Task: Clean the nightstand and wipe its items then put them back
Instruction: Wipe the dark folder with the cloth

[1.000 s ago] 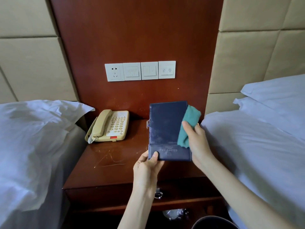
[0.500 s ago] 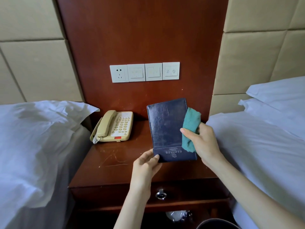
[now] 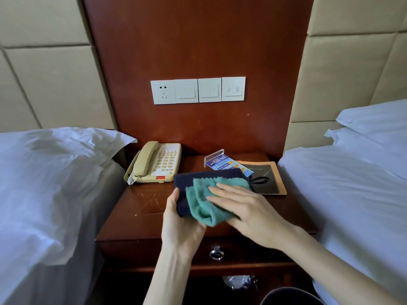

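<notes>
A dark blue leather folder (image 3: 185, 181) lies nearly flat just above the nightstand top (image 3: 136, 212), held at its left near corner by my left hand (image 3: 178, 223). My right hand (image 3: 240, 208) presses a teal cloth (image 3: 204, 201) flat onto the folder's face, fingers spread, covering most of it. A beige desk phone (image 3: 156, 164) sits at the back left of the nightstand. Behind the folder lie a clear acrylic card stand with a blue card (image 3: 222, 162) and a black booklet with an orange border (image 3: 267, 179).
White-sheeted beds flank the nightstand, left (image 3: 44, 194) and right (image 3: 352, 194). A socket and switch panel (image 3: 198, 90) is on the wooden wall. The drawer has a metal ring pull (image 3: 217, 253). A dark bin rim (image 3: 290, 297) shows at bottom right.
The folder has tipped from upright to nearly flat and dropped lower. My right hand moved the cloth from its right edge onto its face. The card stand and booklet behind are now uncovered.
</notes>
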The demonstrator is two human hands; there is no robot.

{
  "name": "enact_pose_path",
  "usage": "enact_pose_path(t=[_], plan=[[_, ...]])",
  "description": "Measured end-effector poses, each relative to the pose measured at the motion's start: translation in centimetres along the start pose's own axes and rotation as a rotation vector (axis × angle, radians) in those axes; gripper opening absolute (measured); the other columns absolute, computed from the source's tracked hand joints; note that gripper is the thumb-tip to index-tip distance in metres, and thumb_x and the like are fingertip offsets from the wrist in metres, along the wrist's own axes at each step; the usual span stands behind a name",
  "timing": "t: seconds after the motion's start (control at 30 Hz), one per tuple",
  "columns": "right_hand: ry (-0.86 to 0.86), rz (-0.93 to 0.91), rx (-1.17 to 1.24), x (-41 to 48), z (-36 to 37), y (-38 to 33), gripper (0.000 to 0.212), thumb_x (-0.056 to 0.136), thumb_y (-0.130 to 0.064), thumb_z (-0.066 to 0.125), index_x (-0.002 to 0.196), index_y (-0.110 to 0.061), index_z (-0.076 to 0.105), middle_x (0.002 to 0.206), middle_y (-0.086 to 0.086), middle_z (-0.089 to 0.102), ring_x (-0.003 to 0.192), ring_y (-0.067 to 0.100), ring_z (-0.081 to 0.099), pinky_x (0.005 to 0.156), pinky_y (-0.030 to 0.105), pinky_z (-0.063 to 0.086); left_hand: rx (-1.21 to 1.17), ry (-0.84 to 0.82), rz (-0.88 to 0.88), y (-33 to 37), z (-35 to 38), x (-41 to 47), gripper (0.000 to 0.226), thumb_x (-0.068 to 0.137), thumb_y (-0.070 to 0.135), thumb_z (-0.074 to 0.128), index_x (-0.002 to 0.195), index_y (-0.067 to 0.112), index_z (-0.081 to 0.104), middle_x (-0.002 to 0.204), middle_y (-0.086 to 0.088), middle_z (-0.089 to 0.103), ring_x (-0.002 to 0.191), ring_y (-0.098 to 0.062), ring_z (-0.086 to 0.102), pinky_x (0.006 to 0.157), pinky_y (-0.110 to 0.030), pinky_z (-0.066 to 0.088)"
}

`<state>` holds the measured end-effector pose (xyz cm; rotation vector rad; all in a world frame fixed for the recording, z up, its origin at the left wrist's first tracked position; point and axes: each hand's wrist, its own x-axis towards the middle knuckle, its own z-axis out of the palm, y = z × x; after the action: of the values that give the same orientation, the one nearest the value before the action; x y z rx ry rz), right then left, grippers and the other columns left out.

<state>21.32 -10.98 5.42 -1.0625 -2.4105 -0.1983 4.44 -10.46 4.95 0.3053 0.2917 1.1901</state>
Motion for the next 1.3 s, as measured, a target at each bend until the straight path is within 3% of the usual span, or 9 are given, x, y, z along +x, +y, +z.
enact_pose_path(t=[0.1,0.17,0.27,0.53,0.73,0.87,1.0,1.2,1.3], plan=[[-0.166,0.075,0.166,1.3,-0.4,-1.2,0.063,0.093,-0.056,0.035,0.15,-0.032,0.022,0.158,-0.017,0.006,0.145,-0.002,-0.007,0.117,0.019,-0.006,0.027,0.016,0.057,-0.9,0.1,-0.2,0.044,0.092,0.036,0.045,0.121,0.01,0.065,0.125,-0.01,0.063,0.111,-0.022,0.063,0.095,-0.037,0.048],[-0.202,0.114,0.119,2.5,-0.5,-1.6,0.068,0.089,-0.064,0.02,0.15,-0.036,0.012,0.158,-0.019,-0.004,0.143,-0.003,-0.016,0.115,0.019,-0.012,0.026,0.012,0.053,-1.7,0.4,-0.4,0.043,0.093,0.038,0.045,0.126,0.015,0.061,0.129,-0.009,0.061,0.114,-0.023,0.061,0.093,-0.038,0.051],[-0.239,0.145,0.053,3.7,-0.6,-1.8,0.059,0.096,-0.056,0.019,0.151,-0.039,0.004,0.158,-0.019,-0.013,0.142,-0.001,-0.022,0.113,0.02,-0.016,0.032,-0.034,0.087,-2.2,0.7,-0.6,0.042,0.091,0.036,0.046,0.125,0.016,0.062,0.126,-0.009,0.063,0.111,-0.025,0.064,0.079,-0.038,0.058],[-0.188,0.374,-0.048,4.7,-1.8,0.6,0.055,0.102,-0.042,0.022,0.152,-0.027,0.006,0.16,-0.012,-0.006,0.146,0.006,-0.012,0.12,0.035,-0.003,0.066,-0.034,0.178,-1.7,0.3,-0.4,0.044,0.097,0.041,0.037,0.126,0.015,0.058,0.126,-0.012,0.063,0.111,-0.028,0.063,0.094,-0.047,0.05],[-0.04,0.593,0.159,2.7,-1.9,2.4,0.054,0.103,-0.035,0.028,0.152,-0.025,0.009,0.161,-0.009,-0.002,0.148,0.01,0.001,0.121,0.037,0.01,0.128,-0.029,0.25,-1.0,0.2,-0.8,0.042,0.096,0.041,0.038,0.12,0.016,0.062,0.124,-0.013,0.064,0.116,-0.031,0.059,0.099,-0.05,0.043],[-0.117,0.466,0.139,3.0,-1.0,0.3,0.053,0.102,-0.037,0.027,0.152,-0.033,0.009,0.159,-0.017,-0.004,0.145,0.004,-0.012,0.12,0.036,-0.001,0.18,-0.06,0.243,-1.6,0.4,-0.6,0.05,0.096,0.044,0.034,0.132,0.016,0.053,0.13,-0.012,0.061,0.121,-0.03,0.056,0.102,-0.05,0.043],[-0.223,0.278,0.215,3.7,0.2,-2.9,0.05,0.102,-0.035,0.029,0.15,-0.04,0.014,0.157,-0.023,-0.003,0.144,-0.001,-0.014,0.118,0.034,-0.011,0.128,0.006,0.212,-2.5,0.2,-0.5,0.043,0.098,0.04,0.036,0.127,0.018,0.059,0.125,-0.007,0.064,0.111,-0.021,0.064,0.084,-0.036,0.056],[-0.358,0.134,0.112,3.2,-0.4,-3.8,0.05,0.101,-0.039,0.028,0.149,-0.043,0.012,0.157,-0.023,-0.002,0.143,-0.003,-0.015,0.118,0.032,-0.014,-0.054,0.036,0.184,-1.2,-0.8,-0.8,0.06,0.093,0.056,0.039,0.13,0.011,0.056,0.128,-0.013,0.061,0.119,-0.029,0.058,0.098,-0.047,0.045],[-0.373,0.107,-0.012,2.3,-1.0,-3.1,0.054,0.099,-0.043,0.023,0.15,-0.039,0.008,0.157,-0.023,-0.005,0.142,-0.004,-0.016,0.118,0.03,-0.013,-0.099,0.064,0.194,-0.5,-1.1,-0.6,0.059,0.094,0.052,0.04,0.131,0.008,0.053,0.128,-0.016,0.061,0.118,-0.031,0.058,0.102,-0.047,0.044]])
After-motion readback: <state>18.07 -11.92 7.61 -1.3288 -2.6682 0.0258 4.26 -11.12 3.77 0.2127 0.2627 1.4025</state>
